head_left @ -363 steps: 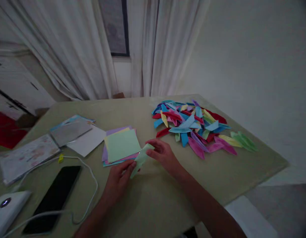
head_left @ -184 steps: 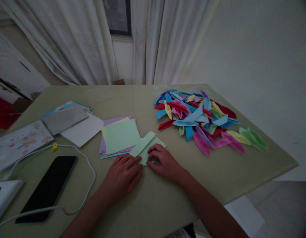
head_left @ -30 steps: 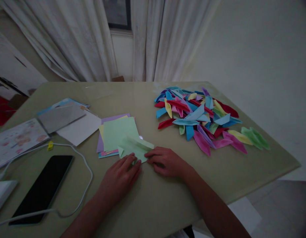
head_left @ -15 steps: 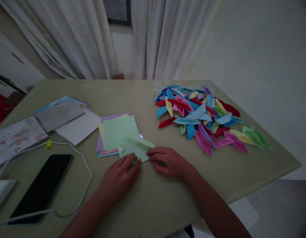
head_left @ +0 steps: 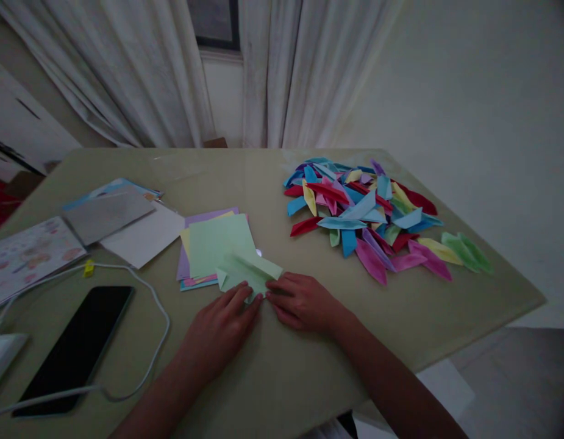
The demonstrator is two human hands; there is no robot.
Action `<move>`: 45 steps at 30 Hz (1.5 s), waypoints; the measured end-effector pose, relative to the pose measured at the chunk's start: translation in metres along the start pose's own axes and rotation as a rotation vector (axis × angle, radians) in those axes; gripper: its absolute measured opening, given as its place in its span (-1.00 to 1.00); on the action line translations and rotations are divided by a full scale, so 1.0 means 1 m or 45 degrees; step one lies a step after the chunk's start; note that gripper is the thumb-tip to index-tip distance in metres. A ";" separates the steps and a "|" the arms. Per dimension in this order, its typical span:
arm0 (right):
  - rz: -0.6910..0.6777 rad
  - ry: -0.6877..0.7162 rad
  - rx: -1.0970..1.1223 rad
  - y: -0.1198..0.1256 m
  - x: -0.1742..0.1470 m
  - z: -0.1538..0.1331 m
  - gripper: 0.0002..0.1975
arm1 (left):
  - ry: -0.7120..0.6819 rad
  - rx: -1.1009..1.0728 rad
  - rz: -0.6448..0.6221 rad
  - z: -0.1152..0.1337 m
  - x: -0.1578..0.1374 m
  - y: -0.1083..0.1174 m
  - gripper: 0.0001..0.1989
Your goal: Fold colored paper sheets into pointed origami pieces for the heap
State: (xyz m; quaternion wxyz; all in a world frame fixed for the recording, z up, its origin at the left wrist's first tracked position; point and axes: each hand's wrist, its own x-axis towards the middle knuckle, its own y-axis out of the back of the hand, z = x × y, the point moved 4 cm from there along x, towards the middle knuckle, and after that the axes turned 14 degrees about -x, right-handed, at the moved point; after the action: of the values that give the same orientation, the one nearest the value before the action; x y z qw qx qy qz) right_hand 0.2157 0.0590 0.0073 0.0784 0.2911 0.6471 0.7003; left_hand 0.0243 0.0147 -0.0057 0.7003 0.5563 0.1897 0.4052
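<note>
Head view: green paper [head_left: 239, 272] lies crosswise; its raised flap [head_left: 266, 266] points right.

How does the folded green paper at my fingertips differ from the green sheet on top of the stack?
The folded paper has creases and a raised flap; the top sheet looks flat and unfolded. Your left hand and right hand touch the folded paper, while neither touches the top sheet. Both are pale green.
</note>
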 end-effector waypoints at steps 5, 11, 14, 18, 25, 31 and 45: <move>0.057 -0.025 0.059 -0.001 -0.005 0.003 -0.79 | -0.050 -0.081 0.038 -0.010 -0.003 0.006 -0.67; 0.083 -0.163 0.244 -0.002 0.002 0.014 -0.89 | -0.101 -0.235 0.092 -0.009 0.000 0.009 -0.73; 0.074 -0.225 0.264 -0.001 0.003 0.021 -0.91 | -0.189 -0.369 0.154 0.000 0.001 0.008 -0.75; -0.002 -0.292 0.329 -0.001 -0.001 0.028 -0.89 | -0.125 -0.490 0.377 -0.008 0.001 0.015 -0.75; -0.031 -0.319 0.397 -0.004 -0.005 0.035 -0.87 | 0.333 -0.370 0.465 -0.051 -0.002 0.020 -0.72; 0.039 -0.343 0.337 -0.004 -0.006 0.041 -0.88 | 0.555 -0.634 0.437 -0.051 -0.003 0.013 -0.76; -0.020 -0.524 0.061 -0.007 -0.005 0.038 -0.64 | 0.083 -0.554 0.315 -0.034 0.000 0.007 -0.68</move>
State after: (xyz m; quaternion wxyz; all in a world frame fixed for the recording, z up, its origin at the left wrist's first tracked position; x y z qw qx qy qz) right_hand 0.2369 0.0901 -0.0012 0.2075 0.4247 0.6362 0.6097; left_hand -0.0030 0.0363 -0.0097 0.7420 0.3981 0.0511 0.5370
